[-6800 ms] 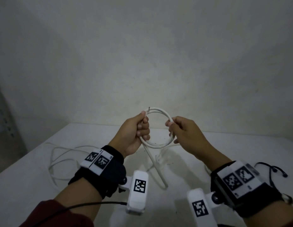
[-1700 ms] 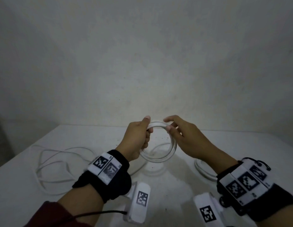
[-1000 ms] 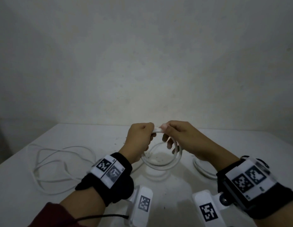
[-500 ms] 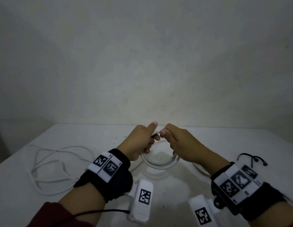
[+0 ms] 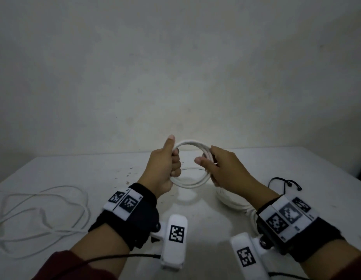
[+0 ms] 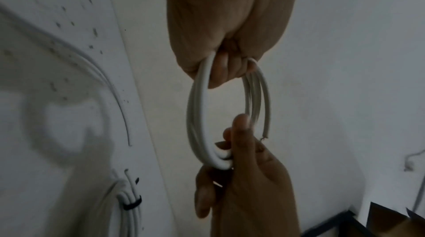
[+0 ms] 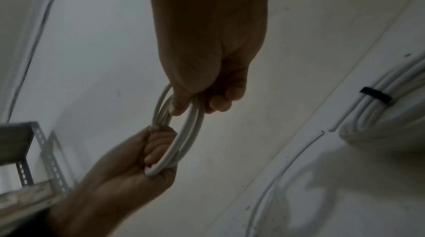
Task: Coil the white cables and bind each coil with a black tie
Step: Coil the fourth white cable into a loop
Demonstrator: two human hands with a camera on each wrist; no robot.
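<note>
**Q:** Location of the coil (image 5: 192,184)?
**A:** It is held in the air above the table (image 5: 78,174), roughly upright, with several white turns lying together.

**Q:** Grip condition, left side?
**A:** The left hand (image 5: 162,168) has its fingers curled fully round the coil's left side. The thumb is extended upward along the top arc.

**Q:** Grip condition, right side?
**A:** The right hand (image 5: 228,172) has thumb and fingers closed round the coil's right side and clamps the turns together. The cut end (image 6: 265,133) stands free of the turns, just beside the right thumb.

**Q:** Items around the coil?
**A:** Left of the coil and well apart, a loose cable (image 5: 44,209) sprawls on the table. Below the coil and to its right, near, a bound coil (image 7: 368,115) lies flat with a black tie (image 7: 376,97) wrapped across its turns. Further right of the coil, a loose black tie (image 5: 284,181) rests on the table.
</note>
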